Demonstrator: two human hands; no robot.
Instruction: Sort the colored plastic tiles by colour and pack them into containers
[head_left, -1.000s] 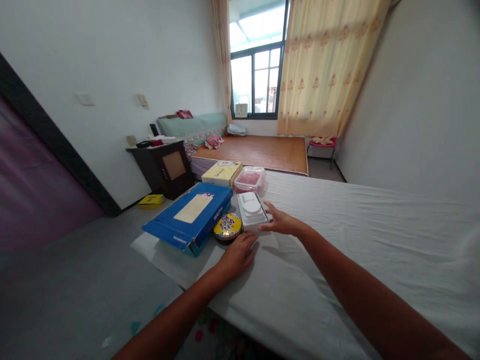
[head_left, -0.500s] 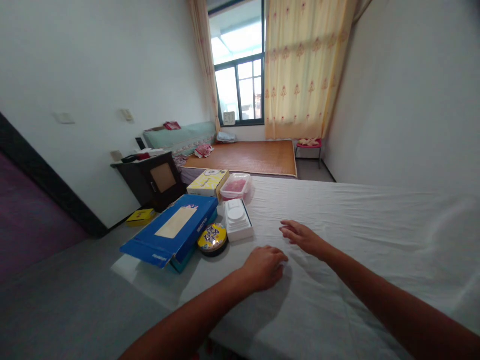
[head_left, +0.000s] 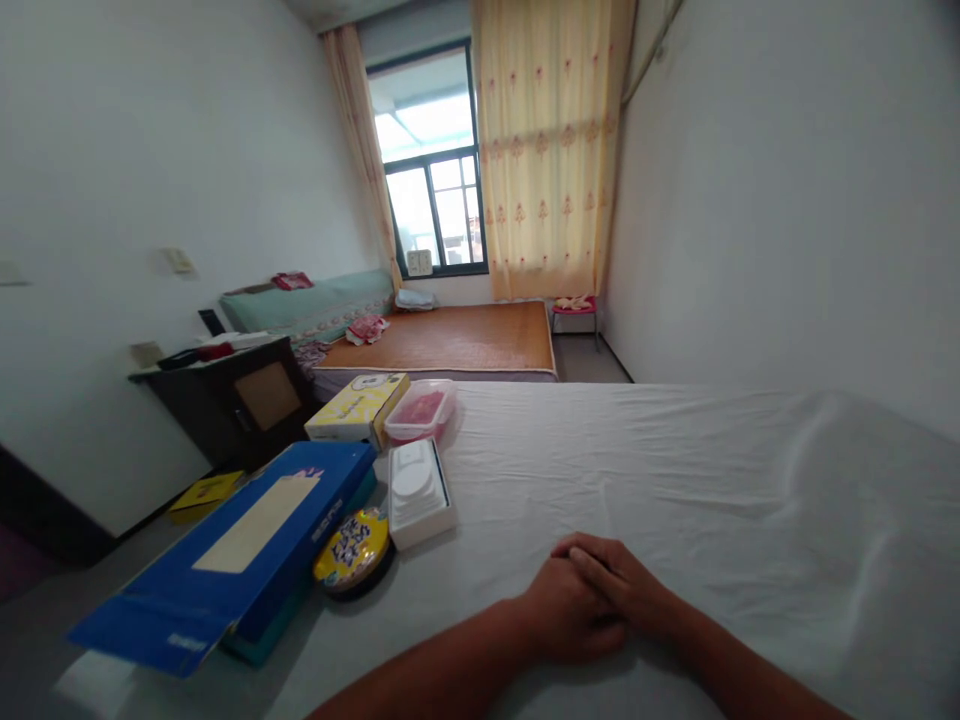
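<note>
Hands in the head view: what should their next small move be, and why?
Perhaps lift the right hand off the left hand: it lies over it, and both are apart from the white box, so parting them would likely free both.

Hands (head_left: 581, 602) together over surface (head_left: 712, 500). On it, L of hands: open box (head_left: 424, 528), then tin (head_left: 352, 550), then flat box (head_left: 262, 540) furthest L. Fwd-L, behind open box: tub (head_left: 420, 410), w/ carton (head_left: 349, 415) on its L. Bed (head_left: 480, 335) beyond surface; cabinet (head_left: 270, 395) far fwd-L.
</note>
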